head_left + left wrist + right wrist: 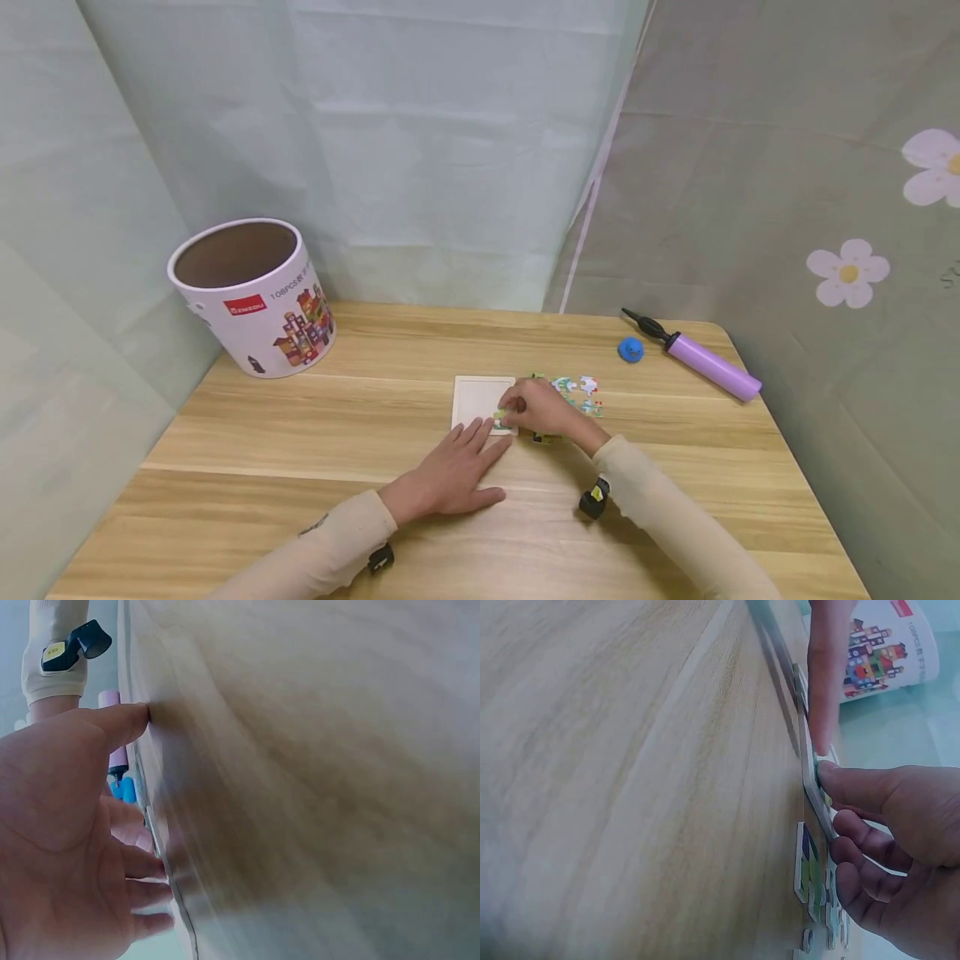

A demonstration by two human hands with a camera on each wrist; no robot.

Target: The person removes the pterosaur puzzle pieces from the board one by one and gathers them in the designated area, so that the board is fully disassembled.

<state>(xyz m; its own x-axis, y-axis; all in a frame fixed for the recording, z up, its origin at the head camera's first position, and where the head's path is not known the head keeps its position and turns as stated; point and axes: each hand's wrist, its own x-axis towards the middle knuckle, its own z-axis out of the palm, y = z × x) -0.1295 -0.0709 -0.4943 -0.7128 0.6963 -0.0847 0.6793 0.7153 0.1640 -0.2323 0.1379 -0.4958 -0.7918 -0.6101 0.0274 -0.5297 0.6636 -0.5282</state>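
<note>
A square pale puzzle tray [472, 397] lies mid-table, its inside mostly bare. At its near right corner, my right hand [546, 408] pinches a green and white jigsaw piece [500, 422] between thumb and fingers, low over the tray. In the right wrist view the thumb [855, 786] presses down at the tray's edge. My left hand [459, 473] lies with straight, spread fingers, the fingertips on the tray's near edge. Several loose jigsaw pieces [588, 385] lie right of the tray, partly hidden by the right hand.
A white bucket [262, 312] with printed toy blocks stands at the table's back left. Toward the back right lie a purple hand pump [712, 367] with a black nozzle and a small blue object [631, 349]. Cloth walls border the table.
</note>
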